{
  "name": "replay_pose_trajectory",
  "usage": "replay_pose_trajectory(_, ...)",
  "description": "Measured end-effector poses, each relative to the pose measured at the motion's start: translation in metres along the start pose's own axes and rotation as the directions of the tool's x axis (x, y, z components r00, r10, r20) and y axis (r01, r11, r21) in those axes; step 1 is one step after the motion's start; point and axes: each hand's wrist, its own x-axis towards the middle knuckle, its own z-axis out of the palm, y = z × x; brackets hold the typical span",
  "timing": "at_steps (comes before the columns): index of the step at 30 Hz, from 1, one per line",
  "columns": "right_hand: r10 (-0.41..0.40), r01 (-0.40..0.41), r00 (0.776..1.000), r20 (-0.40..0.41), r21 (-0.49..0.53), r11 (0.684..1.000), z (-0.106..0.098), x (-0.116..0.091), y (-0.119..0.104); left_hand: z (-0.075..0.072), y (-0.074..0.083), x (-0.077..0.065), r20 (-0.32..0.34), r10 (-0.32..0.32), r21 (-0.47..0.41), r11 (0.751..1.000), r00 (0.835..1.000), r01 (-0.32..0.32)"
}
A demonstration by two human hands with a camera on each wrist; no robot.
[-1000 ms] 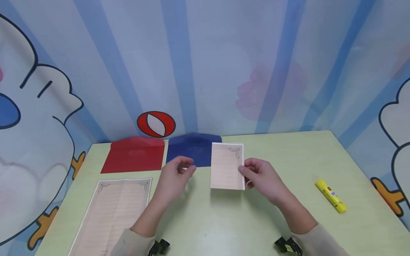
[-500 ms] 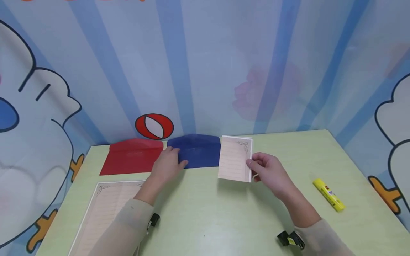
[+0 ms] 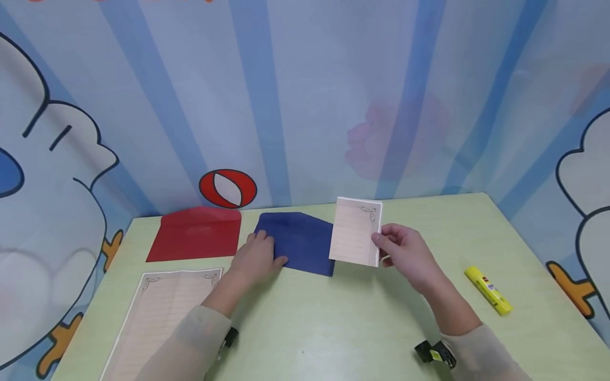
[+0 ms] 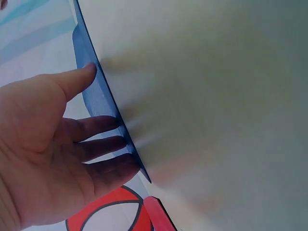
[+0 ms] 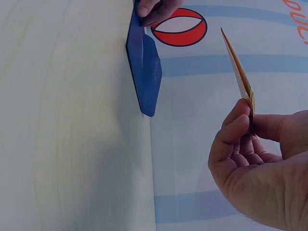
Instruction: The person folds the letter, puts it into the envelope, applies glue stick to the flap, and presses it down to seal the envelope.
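My left hand (image 3: 256,256) lies over the left part of a blue envelope (image 3: 305,241), which sits askew on the table with its flap away from me. In the left wrist view the fingers and thumb reach out fairly straight, their tips on the blue envelope (image 4: 98,86). Between thumb and fingers, my right hand (image 3: 405,251) pinches a folded sheet of lined letter paper (image 3: 355,230) by its right edge. It is raised over the table and overlaps the envelope's right end in the head view. Edge-on in the right wrist view, the folded paper (image 5: 238,67) shows its layers.
A red envelope (image 3: 195,235) lies at the back left. Nearer me is an unfolded, creased sheet of lined letter paper (image 3: 164,312), partly under the left forearm. A yellow glue stick (image 3: 488,290) rests at the right. A printed cloth backdrop (image 3: 324,106) rises behind the table (image 3: 352,333).
My left hand reached to the blue envelope, which has since slid toward me and turned, its right end nearer. The right hand carried the folded letter paper rightward and back, tilting it slightly.
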Motion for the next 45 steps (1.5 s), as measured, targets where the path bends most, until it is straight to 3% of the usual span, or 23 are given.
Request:
replay_pose_trajectory(11,0.001,-0.001,1.000,-0.006,0.000,1.000,0.000,-0.001,-0.003,0.004,0.013,-0.037,-0.010,0.133,-0.017,0.991,0.991,-0.133)
replay_pose_trajectory(15,0.002,-0.002,1.000,-0.005,-0.001,1.000,0.000,-0.001,-0.002,0.006,0.014,-0.043,-0.012,0.138,-0.024,0.990,0.990,-0.138)
replay_pose_trajectory(17,0.002,-0.002,1.000,-0.005,0.000,1.000,0.001,-0.001,-0.001,0.007,0.013,-0.044,-0.016,0.102,-0.039,0.994,0.995,-0.103)
replay_pose_trajectory(21,0.002,-0.002,1.000,-0.006,0.000,1.000,0.002,-0.001,0.000,0.005,0.012,-0.044,-0.015,-0.034,-0.068,0.997,0.999,0.033)
replay_pose_trajectory(25,0.003,-0.003,1.000,-0.005,0.000,1.000,0.002,-0.001,0.000,0.000,0.010,-0.039,0.006,-0.145,-0.085,0.986,0.989,0.145)
replay_pose_trajectory(32,-0.004,0.004,1.000,0.000,0.010,1.000,0.002,0.000,0.001,-0.007,0.005,-0.025,0.090,-0.237,-0.088,0.966,0.967,0.245)
replay_pose_trajectory(36,0.001,-0.001,1.000,0.001,0.011,1.000,0.002,0.000,0.000,-0.009,0.001,-0.018,0.121,-0.272,-0.094,0.954,0.955,0.284)
replay_pose_trajectory(39,0.003,-0.003,1.000,-0.001,0.010,1.000,0.002,0.000,-0.001,-0.008,-0.002,-0.017,0.107,-0.270,-0.118,0.952,0.957,0.282)
replay_pose_trajectory(45,0.001,-0.001,1.000,0.008,0.020,1.000,0.001,-0.001,-0.001,-0.002,-0.003,-0.023,-0.013,-0.232,-0.267,0.938,0.973,0.221)
